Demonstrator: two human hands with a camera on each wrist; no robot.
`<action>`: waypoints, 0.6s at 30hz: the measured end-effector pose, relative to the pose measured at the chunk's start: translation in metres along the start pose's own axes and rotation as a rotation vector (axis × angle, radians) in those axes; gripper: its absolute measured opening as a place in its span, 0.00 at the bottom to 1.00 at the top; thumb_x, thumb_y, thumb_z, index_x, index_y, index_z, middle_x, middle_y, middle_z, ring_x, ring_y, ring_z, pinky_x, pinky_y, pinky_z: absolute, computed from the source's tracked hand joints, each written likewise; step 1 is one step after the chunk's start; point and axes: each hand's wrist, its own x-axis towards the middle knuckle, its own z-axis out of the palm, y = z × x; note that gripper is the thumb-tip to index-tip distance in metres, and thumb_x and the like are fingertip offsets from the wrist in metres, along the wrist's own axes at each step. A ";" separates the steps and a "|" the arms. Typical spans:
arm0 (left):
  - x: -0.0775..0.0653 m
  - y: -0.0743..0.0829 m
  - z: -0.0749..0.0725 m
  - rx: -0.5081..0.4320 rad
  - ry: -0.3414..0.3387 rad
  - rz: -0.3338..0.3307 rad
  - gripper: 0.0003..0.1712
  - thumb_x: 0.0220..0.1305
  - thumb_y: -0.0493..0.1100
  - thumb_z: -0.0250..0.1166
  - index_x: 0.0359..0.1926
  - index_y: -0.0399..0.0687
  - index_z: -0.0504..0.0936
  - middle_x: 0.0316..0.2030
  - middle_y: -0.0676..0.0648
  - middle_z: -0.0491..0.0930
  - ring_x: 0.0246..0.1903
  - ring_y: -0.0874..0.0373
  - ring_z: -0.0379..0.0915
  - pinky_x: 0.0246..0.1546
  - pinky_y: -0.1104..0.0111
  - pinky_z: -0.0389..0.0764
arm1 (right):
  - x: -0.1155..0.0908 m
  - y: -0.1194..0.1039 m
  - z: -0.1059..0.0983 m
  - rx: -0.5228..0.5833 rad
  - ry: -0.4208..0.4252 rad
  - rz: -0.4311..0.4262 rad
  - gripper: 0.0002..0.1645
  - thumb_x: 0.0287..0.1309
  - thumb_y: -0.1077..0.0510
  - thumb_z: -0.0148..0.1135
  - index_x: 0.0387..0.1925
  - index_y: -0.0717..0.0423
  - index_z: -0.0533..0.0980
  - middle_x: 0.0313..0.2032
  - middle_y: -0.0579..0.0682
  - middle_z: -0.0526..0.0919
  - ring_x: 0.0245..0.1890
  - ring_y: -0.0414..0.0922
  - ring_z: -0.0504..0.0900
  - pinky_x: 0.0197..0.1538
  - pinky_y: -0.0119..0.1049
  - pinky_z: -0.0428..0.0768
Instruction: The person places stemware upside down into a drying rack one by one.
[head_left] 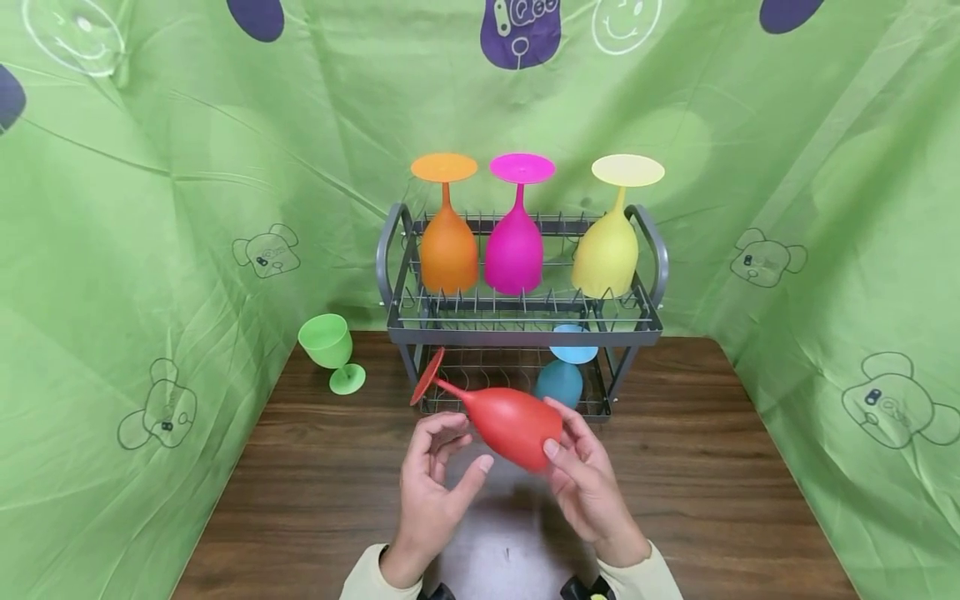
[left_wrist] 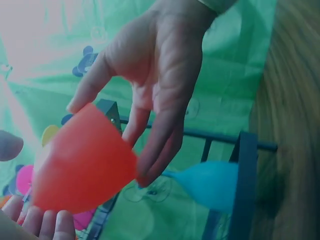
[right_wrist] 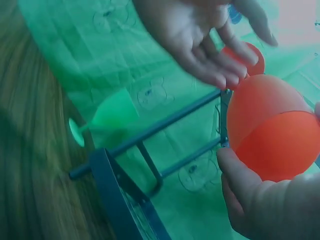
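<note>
A red plastic wine glass [head_left: 513,425] is tilted on its side above the table, its base pointing up and left. My right hand [head_left: 588,479] grips it at the rim, thumb on the near side and fingers behind. Just left of the bowl is my left hand [head_left: 435,492], its fingers loosely bent around nothing. In the right wrist view the left hand's fingertips [right_wrist: 232,77] are close to the stem; whether they touch it I cannot tell. The bowl [left_wrist: 87,165] fills the middle of the left wrist view, with the right hand [left_wrist: 160,75] across its rim.
Behind stands a two-tier grey dish rack [head_left: 525,337]. Upside down on its top tier are orange [head_left: 448,254], magenta [head_left: 514,254] and yellow [head_left: 606,254] glasses; a blue glass [head_left: 558,383] is on the lower tier. A green glass [head_left: 326,340] is left of the rack. Green cloth surrounds the table.
</note>
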 end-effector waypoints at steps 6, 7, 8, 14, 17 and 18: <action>0.004 -0.005 0.005 -0.163 0.052 -0.194 0.37 0.58 0.22 0.69 0.67 0.27 0.64 0.63 0.38 0.73 0.61 0.49 0.75 0.59 0.64 0.86 | -0.002 0.004 0.005 0.143 -0.109 0.035 0.34 0.78 0.64 0.49 0.80 0.54 0.55 0.71 0.49 0.69 0.66 0.48 0.77 0.65 0.42 0.84; 0.005 -0.005 0.006 -0.184 0.051 -0.217 0.38 0.58 0.23 0.70 0.68 0.28 0.64 0.63 0.38 0.73 0.61 0.49 0.74 0.59 0.64 0.86 | -0.002 0.005 0.005 0.166 -0.122 0.035 0.33 0.79 0.64 0.47 0.79 0.54 0.55 0.71 0.49 0.69 0.66 0.48 0.77 0.65 0.42 0.84; 0.006 -0.005 0.006 -0.201 0.047 -0.240 0.39 0.58 0.23 0.70 0.69 0.30 0.64 0.64 0.39 0.73 0.62 0.49 0.74 0.59 0.64 0.86 | -0.002 0.006 0.006 0.188 -0.132 0.035 0.31 0.80 0.64 0.46 0.79 0.53 0.56 0.71 0.49 0.70 0.66 0.48 0.78 0.65 0.41 0.84; 0.009 -0.008 0.010 -0.254 -0.014 -0.351 0.43 0.59 0.26 0.73 0.72 0.36 0.63 0.64 0.42 0.73 0.62 0.51 0.75 0.61 0.63 0.86 | -0.003 0.010 0.007 0.263 -0.175 0.032 0.28 0.82 0.64 0.41 0.78 0.51 0.59 0.71 0.49 0.70 0.66 0.47 0.78 0.65 0.41 0.84; 0.010 -0.008 0.012 -0.257 -0.026 -0.372 0.44 0.58 0.27 0.73 0.73 0.37 0.64 0.65 0.41 0.73 0.62 0.50 0.75 0.60 0.60 0.86 | -0.003 0.011 0.006 0.254 -0.180 0.028 0.28 0.82 0.64 0.41 0.77 0.51 0.60 0.71 0.49 0.70 0.66 0.47 0.78 0.65 0.42 0.84; 0.011 -0.008 0.013 -0.253 -0.027 -0.372 0.44 0.58 0.27 0.73 0.73 0.37 0.64 0.65 0.40 0.73 0.62 0.50 0.75 0.60 0.60 0.86 | -0.003 0.011 0.005 0.250 -0.182 0.027 0.28 0.82 0.64 0.41 0.78 0.51 0.60 0.71 0.49 0.70 0.66 0.48 0.78 0.65 0.43 0.84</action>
